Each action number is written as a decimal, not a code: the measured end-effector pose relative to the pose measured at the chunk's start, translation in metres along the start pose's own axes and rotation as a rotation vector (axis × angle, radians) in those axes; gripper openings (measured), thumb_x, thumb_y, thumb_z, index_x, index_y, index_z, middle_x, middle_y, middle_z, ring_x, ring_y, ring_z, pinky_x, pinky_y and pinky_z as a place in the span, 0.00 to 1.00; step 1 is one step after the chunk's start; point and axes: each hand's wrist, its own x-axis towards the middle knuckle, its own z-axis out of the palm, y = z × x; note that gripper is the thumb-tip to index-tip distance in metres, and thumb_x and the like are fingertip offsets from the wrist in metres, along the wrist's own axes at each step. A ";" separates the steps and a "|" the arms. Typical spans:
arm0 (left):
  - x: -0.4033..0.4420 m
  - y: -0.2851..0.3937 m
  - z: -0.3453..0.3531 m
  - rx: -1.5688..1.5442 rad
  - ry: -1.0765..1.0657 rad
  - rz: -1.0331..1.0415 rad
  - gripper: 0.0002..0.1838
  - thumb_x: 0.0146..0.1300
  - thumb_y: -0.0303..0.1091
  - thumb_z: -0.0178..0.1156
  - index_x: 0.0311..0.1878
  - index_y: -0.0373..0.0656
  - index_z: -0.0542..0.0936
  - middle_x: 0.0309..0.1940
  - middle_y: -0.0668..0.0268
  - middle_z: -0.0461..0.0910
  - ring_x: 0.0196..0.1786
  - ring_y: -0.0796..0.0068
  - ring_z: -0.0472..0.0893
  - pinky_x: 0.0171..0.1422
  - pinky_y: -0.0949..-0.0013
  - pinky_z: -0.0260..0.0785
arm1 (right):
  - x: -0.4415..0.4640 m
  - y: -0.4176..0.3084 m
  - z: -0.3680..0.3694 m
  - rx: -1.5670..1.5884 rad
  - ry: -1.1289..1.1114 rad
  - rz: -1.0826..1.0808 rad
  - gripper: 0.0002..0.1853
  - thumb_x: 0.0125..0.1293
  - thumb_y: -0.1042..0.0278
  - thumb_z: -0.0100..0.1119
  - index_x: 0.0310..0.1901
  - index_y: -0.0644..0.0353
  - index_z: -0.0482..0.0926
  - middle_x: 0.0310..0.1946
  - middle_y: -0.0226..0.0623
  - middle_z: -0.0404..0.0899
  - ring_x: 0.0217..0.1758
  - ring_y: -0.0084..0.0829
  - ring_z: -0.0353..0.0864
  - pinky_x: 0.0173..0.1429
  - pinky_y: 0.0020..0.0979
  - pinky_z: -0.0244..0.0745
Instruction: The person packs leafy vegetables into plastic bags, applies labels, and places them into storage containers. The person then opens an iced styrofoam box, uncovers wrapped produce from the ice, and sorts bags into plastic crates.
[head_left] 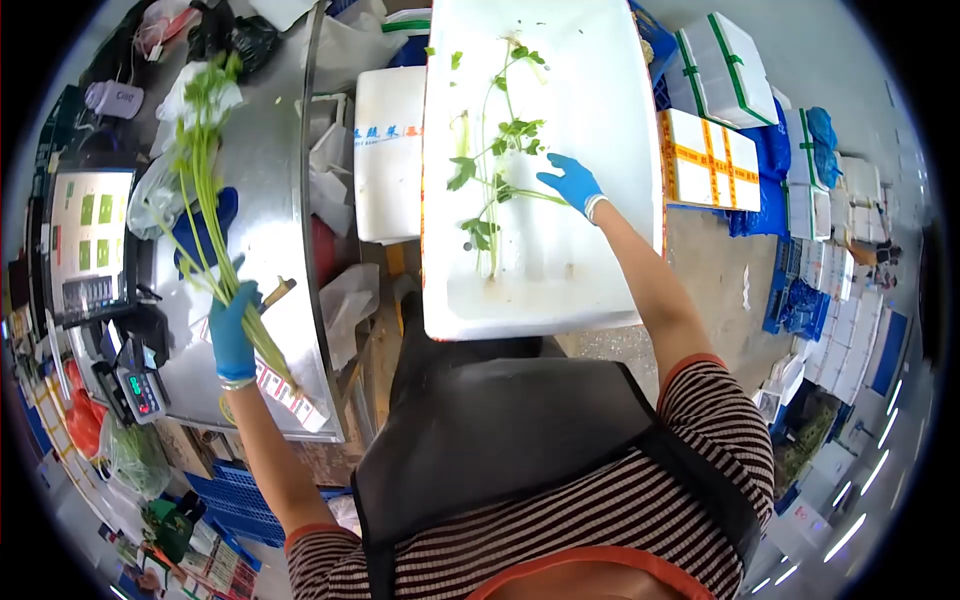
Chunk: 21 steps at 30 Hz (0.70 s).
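Observation:
My left hand (235, 335), in a blue glove, is closed around the lower stalks of a bunch of celery (204, 180). The bunch tilts over the metal table, its leaves pointing away from me. My right hand (577, 186), also gloved in blue, is over the white foam box (612, 75) with its fingers stretched out. Close beside its fingers lies a loose celery stalk (535, 194); whether they touch is unclear. Several thin, leafy celery stems (497, 150) are scattered on the bottom of the box.
The metal table (275, 180) carries a screen (92, 235), a scale display (140, 392), plastic bags and a label strip (290, 398). A closed foam box (388, 155) stands left of the open one. Taped foam boxes (710, 160) are stacked at right.

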 end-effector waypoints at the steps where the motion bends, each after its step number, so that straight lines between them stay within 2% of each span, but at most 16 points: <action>1: 0.012 -0.028 -0.016 0.097 0.029 0.016 0.25 0.62 0.26 0.56 0.63 0.34 0.71 0.29 0.69 0.74 0.30 0.82 0.73 0.38 0.79 0.67 | 0.013 -0.003 0.000 0.096 0.006 0.056 0.41 0.59 0.49 0.66 0.70 0.57 0.62 0.67 0.43 0.67 0.63 0.38 0.73 0.64 0.35 0.70; 3: 0.038 -0.094 -0.050 0.133 0.068 0.016 0.25 0.61 0.29 0.59 0.62 0.33 0.71 0.30 0.68 0.75 0.30 0.82 0.73 0.37 0.77 0.68 | 0.057 -0.004 -0.001 0.120 0.056 0.084 0.48 0.56 0.40 0.66 0.70 0.62 0.58 0.68 0.46 0.65 0.70 0.38 0.66 0.69 0.36 0.64; 5: 0.075 -0.194 -0.112 0.407 0.099 0.020 0.31 0.59 0.33 0.63 0.64 0.30 0.68 0.35 0.60 0.80 0.37 0.71 0.79 0.42 0.71 0.72 | 0.125 0.003 0.006 0.125 0.120 0.035 0.55 0.51 0.33 0.66 0.71 0.64 0.54 0.69 0.49 0.62 0.72 0.40 0.62 0.71 0.38 0.62; 6: 0.066 -0.196 -0.096 1.110 0.444 0.052 0.38 0.57 0.37 0.67 0.66 0.26 0.64 0.44 0.48 0.81 0.46 0.57 0.81 0.50 0.65 0.73 | 0.171 -0.006 0.014 0.096 0.224 0.206 0.64 0.45 0.29 0.67 0.73 0.64 0.46 0.71 0.53 0.54 0.74 0.44 0.56 0.72 0.44 0.57; 7: 0.052 -0.150 -0.056 0.975 0.415 -0.005 0.42 0.55 0.39 0.69 0.67 0.24 0.61 0.53 0.40 0.77 0.55 0.52 0.78 0.59 0.62 0.70 | 0.198 -0.026 0.018 0.054 0.340 0.377 0.73 0.39 0.24 0.68 0.74 0.64 0.38 0.73 0.58 0.47 0.76 0.48 0.50 0.74 0.49 0.52; 9: 0.045 -0.122 -0.016 0.949 0.426 0.095 0.43 0.58 0.45 0.67 0.69 0.28 0.60 0.62 0.46 0.71 0.63 0.58 0.73 0.66 0.66 0.63 | 0.207 -0.070 0.044 -0.029 0.197 0.421 0.77 0.34 0.20 0.67 0.74 0.63 0.34 0.75 0.55 0.40 0.78 0.50 0.41 0.74 0.56 0.46; 10: 0.035 -0.100 0.020 0.695 0.333 0.149 0.39 0.62 0.41 0.65 0.69 0.29 0.61 0.64 0.50 0.70 0.63 0.63 0.72 0.66 0.67 0.63 | 0.217 -0.081 0.093 -0.223 0.281 0.300 0.72 0.39 0.24 0.67 0.73 0.65 0.40 0.72 0.56 0.49 0.74 0.51 0.52 0.70 0.53 0.55; 11: 0.024 -0.081 0.057 0.386 0.249 0.065 0.33 0.65 0.36 0.62 0.69 0.32 0.63 0.66 0.52 0.68 0.63 0.68 0.71 0.66 0.67 0.63 | 0.224 -0.084 0.128 -0.420 0.361 0.166 0.66 0.43 0.28 0.68 0.72 0.67 0.46 0.68 0.57 0.58 0.69 0.51 0.62 0.66 0.50 0.65; 12: 0.012 -0.066 0.086 0.621 0.104 0.234 0.32 0.66 0.33 0.60 0.70 0.35 0.62 0.67 0.56 0.67 0.65 0.71 0.69 0.67 0.67 0.62 | 0.219 -0.082 0.130 -0.351 0.328 0.147 0.63 0.46 0.33 0.68 0.73 0.65 0.45 0.67 0.58 0.60 0.67 0.52 0.65 0.65 0.49 0.66; 13: -0.004 -0.016 0.147 0.323 0.114 0.001 0.33 0.64 0.29 0.61 0.71 0.38 0.62 0.69 0.58 0.64 0.66 0.68 0.68 0.68 0.68 0.62 | 0.205 -0.080 0.130 -0.280 0.297 0.132 0.59 0.50 0.38 0.67 0.73 0.62 0.43 0.65 0.59 0.63 0.64 0.53 0.68 0.64 0.49 0.67; 14: -0.006 -0.030 0.162 0.286 -0.022 0.134 0.35 0.63 0.28 0.61 0.72 0.39 0.60 0.71 0.58 0.61 0.71 0.66 0.63 0.72 0.66 0.59 | 0.197 -0.079 0.128 -0.207 0.273 0.118 0.56 0.53 0.43 0.66 0.74 0.60 0.42 0.64 0.60 0.65 0.62 0.53 0.71 0.63 0.48 0.68; 16: -0.015 -0.015 0.215 0.195 -0.177 0.137 0.42 0.61 0.26 0.64 0.75 0.41 0.52 0.74 0.57 0.54 0.74 0.64 0.58 0.75 0.63 0.54 | 0.206 -0.045 0.122 -0.255 0.245 0.092 0.45 0.56 0.52 0.64 0.72 0.57 0.53 0.60 0.58 0.69 0.57 0.51 0.75 0.60 0.46 0.71; 17: -0.012 -0.028 0.231 0.227 -0.179 0.157 0.45 0.59 0.25 0.65 0.75 0.40 0.50 0.73 0.54 0.55 0.73 0.65 0.58 0.73 0.65 0.55 | 0.212 -0.024 0.112 -0.283 0.228 0.082 0.40 0.58 0.57 0.62 0.71 0.55 0.59 0.58 0.57 0.72 0.55 0.51 0.78 0.59 0.45 0.72; 19: -0.013 -0.039 0.259 0.203 -0.237 0.152 0.45 0.59 0.26 0.65 0.75 0.39 0.50 0.71 0.51 0.59 0.70 0.66 0.63 0.70 0.66 0.59 | 0.225 0.000 0.072 -0.407 -0.039 -0.058 0.23 0.59 0.62 0.59 0.57 0.55 0.77 0.54 0.51 0.75 0.52 0.48 0.79 0.56 0.43 0.74; 20: -0.010 -0.038 0.264 0.234 -0.224 0.144 0.45 0.59 0.26 0.65 0.75 0.39 0.50 0.69 0.50 0.61 0.68 0.66 0.65 0.69 0.67 0.60 | 0.189 -0.021 0.039 0.114 -0.138 0.087 0.14 0.57 0.73 0.54 0.43 0.57 0.84 0.55 0.48 0.75 0.53 0.46 0.79 0.57 0.42 0.74; 21: -0.010 -0.036 0.267 0.268 -0.213 0.132 0.44 0.59 0.26 0.65 0.75 0.38 0.50 0.68 0.50 0.63 0.66 0.66 0.67 0.68 0.67 0.61 | 0.180 -0.013 0.028 -0.072 -0.107 -0.018 0.15 0.58 0.74 0.53 0.45 0.55 0.84 0.56 0.47 0.74 0.53 0.45 0.78 0.58 0.41 0.74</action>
